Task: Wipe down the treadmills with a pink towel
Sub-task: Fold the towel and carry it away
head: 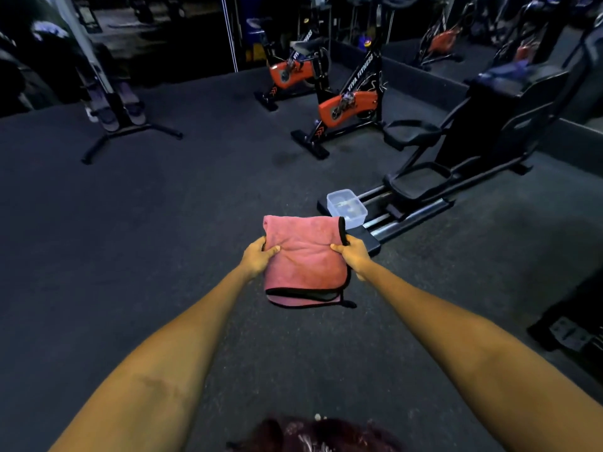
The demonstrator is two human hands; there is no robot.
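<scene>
Dark rubber floor (pixel 163 223) carries two exercise bikes (pixel 349 106) and an elliptical (pixel 456 164)

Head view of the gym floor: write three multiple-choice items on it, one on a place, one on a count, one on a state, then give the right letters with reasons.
1. Where does the clear rectangular plastic container sit?
A. On the rear end of the black elliptical machine
B. On a bike saddle
C. In the person's left hand

2. How many black exercise bikes with orange flywheel covers stand on the floor, mirror reflections aside?
A. One
B. Two
C. Four

3. How is the folded pink towel with black edging held?
A. Lying loose on the floor
B. Draped over a handlebar
C. Gripped at both sides by the left hand and the right hand

Key: 1 A, the container rests on the machine's rail end. 2 B, a near bike and a far bike show. 3 C, thumbs lie on top at either side, and the towel hangs above the floor.
</scene>
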